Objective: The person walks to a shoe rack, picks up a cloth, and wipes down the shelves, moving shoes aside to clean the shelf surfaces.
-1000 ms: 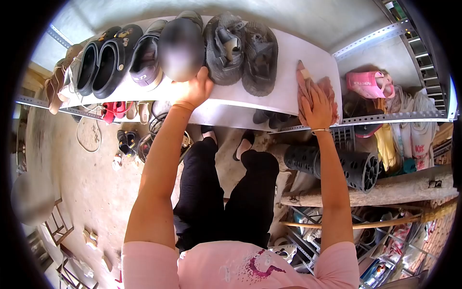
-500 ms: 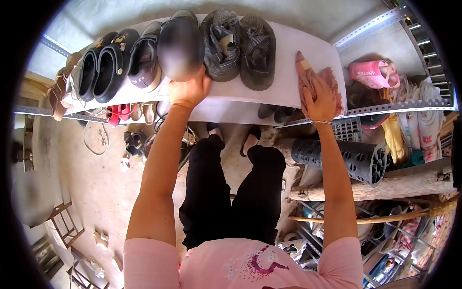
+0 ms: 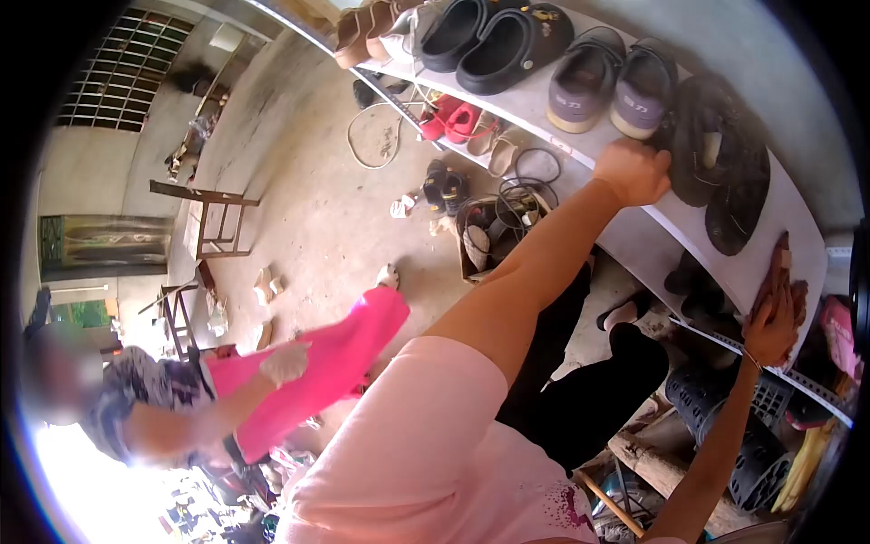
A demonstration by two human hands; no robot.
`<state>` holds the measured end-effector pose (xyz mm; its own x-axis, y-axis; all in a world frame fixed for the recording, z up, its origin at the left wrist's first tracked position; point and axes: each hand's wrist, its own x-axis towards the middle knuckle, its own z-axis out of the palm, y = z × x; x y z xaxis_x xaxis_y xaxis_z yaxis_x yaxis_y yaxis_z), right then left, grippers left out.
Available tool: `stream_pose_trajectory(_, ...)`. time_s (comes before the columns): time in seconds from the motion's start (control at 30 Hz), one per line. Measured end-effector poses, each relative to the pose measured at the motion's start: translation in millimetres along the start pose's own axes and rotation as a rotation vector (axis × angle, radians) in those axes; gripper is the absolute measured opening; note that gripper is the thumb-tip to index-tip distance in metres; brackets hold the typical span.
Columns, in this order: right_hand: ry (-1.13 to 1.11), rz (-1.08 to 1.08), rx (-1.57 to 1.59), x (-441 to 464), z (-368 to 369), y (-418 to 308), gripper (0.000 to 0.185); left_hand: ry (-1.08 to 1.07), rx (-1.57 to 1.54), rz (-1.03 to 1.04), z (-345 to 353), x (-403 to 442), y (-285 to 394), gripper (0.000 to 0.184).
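My left hand (image 3: 633, 172) is closed at the front edge of the white shelf (image 3: 566, 142), just below the purple-grey shoes (image 3: 637, 95) and beside the dark mesh shoes (image 3: 739, 195). What its fingers hold is hidden. At the shelf's right end, my right hand (image 3: 772, 328) presses on a crumpled reddish-brown cloth (image 3: 778, 272) and holds it against the surface. Black clogs (image 3: 497, 63) and brown shoes (image 3: 355, 36) stand further left in the same row.
Red shoes (image 3: 462, 121) sit on a lower shelf. A box of items (image 3: 476, 240) and small shoes are on the floor. At the left, another person holds bright pink fabric (image 3: 313, 385). Black perforated tubes (image 3: 725, 426) lie below the right end.
The view has swung left, bringing the other person and the room into sight. My left hand remains at the shelf edge, my right on the cloth.
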<state>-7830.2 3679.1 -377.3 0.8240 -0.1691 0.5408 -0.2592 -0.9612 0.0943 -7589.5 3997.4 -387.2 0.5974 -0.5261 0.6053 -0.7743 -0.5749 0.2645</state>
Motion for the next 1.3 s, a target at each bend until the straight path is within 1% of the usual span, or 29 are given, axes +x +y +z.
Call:
stream_pose_trajectory(0.03, 0.007, -0.002, 0.009, -7, 1, 4, 0.042, 0.030, 0.000, 0.035, 2, -2, 8, 0.019)
stream_pose_trajectory(0.07, 0.020, -0.022, -0.007, -7, 2, 7, 0.041, 0.065, -0.010, 0.025, 5, -3, 9, 0.019)
stream_pose_trajectory(0.17, 0.040, -0.039, -0.008, -7, 3, 8, 0.041, 0.085, -0.004, 0.055, 5, -4, 7, 0.019)
stream_pose_trajectory(0.43, 0.024, -0.005, -0.005, -9, -1, 5, 0.041, 0.062, 0.002, 0.035, 3, -4, 10, 0.019)
stream_pose_trajectory(0.6, 0.047, -0.040, 0.030, -6, -4, 2, 0.041, 0.040, 0.014, 0.029, 3, -4, 11, 0.019)
stream_pose_trajectory(0.7, 0.023, -0.040, 0.043, -6, -5, 1, 0.041, 0.031, 0.026, 0.022, 5, -5, 10, 0.019)
stream_pose_trajectory(0.87, 0.037, -0.033, 0.030, -8, 3, 7, 0.041, 0.058, 0.064, 0.039, 8, -4, 7, 0.019)
stream_pose_trajectory(1.3, 0.051, -0.026, 0.042, -4, -6, -3, 0.039, 0.086, 0.049, 0.040, 2, -4, 9, 0.018)
